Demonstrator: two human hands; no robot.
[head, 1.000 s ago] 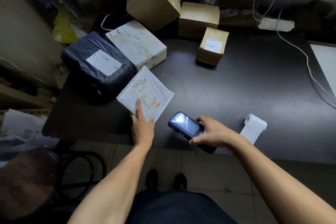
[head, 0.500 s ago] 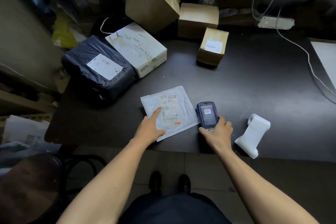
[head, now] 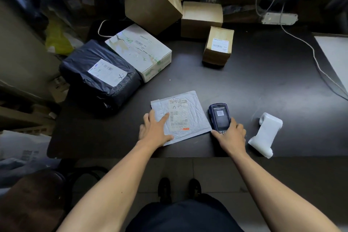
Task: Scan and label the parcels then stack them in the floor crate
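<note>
A flat white padded envelope (head: pixel 190 117) with a barcode label lies near the front edge of the dark table (head: pixel 263 84). My left hand (head: pixel 155 131) rests flat on its lower left part with the fingers spread. Just right of the envelope lies a dark handheld scanner (head: pixel 219 116), screen up and showing a barcode. My right hand (head: pixel 230 135) holds the scanner's lower end, fingers curled around it. A white label roll (head: pixel 265 133) lies further right.
At the back left sit a black poly-bag parcel (head: pixel 99 75) and a white carton (head: pixel 140 51). Three brown cardboard boxes (head: pixel 218 46) stand behind, under shelving. A power strip (head: pixel 279 18) and its cable trail along the right. A brown stool (head: pixel 32 199) stands lower left.
My left hand slid the envelope from beside the black parcel toward the table's front and turned it square. My right hand swung the scanner around and set it down beside the envelope.
</note>
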